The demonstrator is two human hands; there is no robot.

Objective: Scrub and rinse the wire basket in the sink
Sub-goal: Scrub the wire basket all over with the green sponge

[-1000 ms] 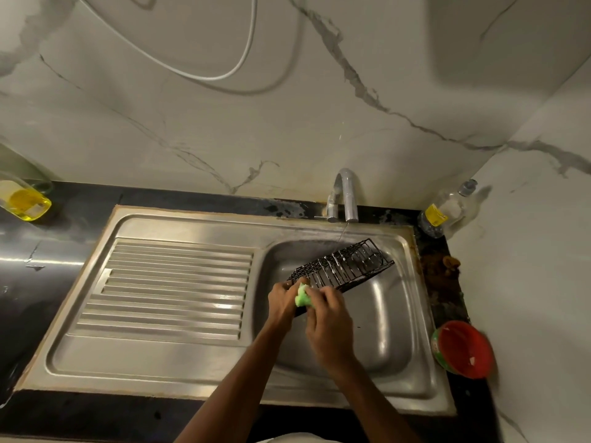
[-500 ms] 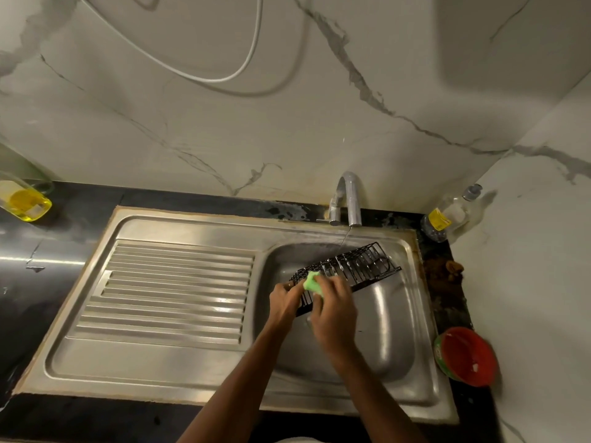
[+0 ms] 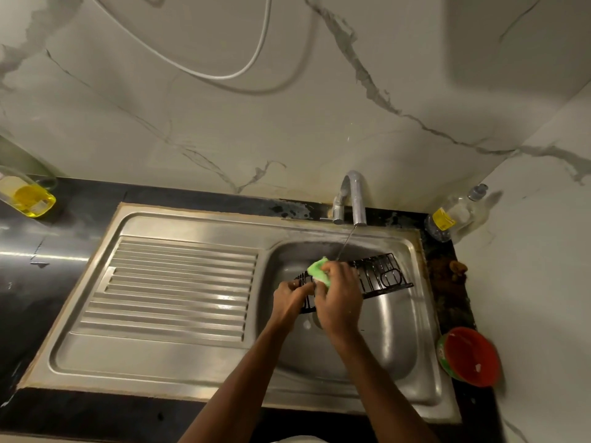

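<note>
Our right hand (image 3: 339,298) curled round the green sponge (image 3: 319,272), pressing it on the wire basket (image 3: 380,278). Our left hand (image 3: 289,298), just beside, pinched the basket's near end, holding it tilted over the sink (image 3: 393,346) bowl beneath the tap (image 3: 353,196) and its thin stream. We judged a wet, one-ended grip might slip under hard scrubbing.

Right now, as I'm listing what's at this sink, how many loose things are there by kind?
Bottles: 2, yellow liquid, clear
Wire basket: 1
Green sponge: 1
Red bowl: 1
Total: 5
</note>
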